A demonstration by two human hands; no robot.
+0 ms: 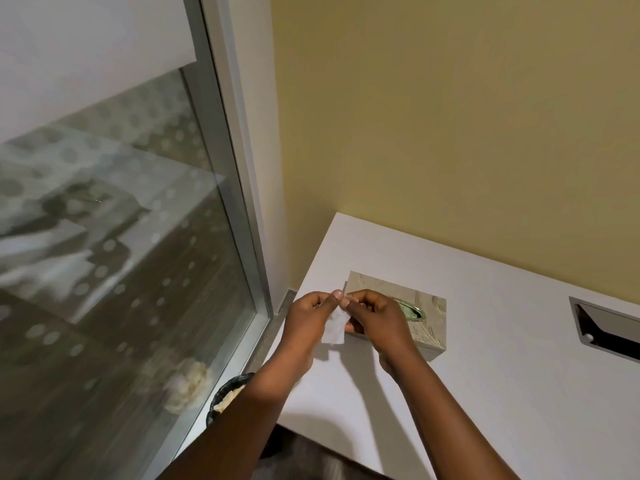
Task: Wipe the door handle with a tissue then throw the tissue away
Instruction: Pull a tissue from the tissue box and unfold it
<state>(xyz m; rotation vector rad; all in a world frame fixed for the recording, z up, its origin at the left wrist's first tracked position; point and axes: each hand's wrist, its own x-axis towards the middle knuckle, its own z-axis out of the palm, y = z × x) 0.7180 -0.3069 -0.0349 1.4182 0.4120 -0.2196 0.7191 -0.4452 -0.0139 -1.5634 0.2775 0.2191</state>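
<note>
Head view | both hands, left hand (304,318) and right hand (377,317), pinch tissue (336,328) | tissue box (420,315) behind | black-lined bin (227,396) holds crumpled paper

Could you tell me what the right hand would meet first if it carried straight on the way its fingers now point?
Probably the left hand: the right hand points leftward, both pinching the tissue.
</note>
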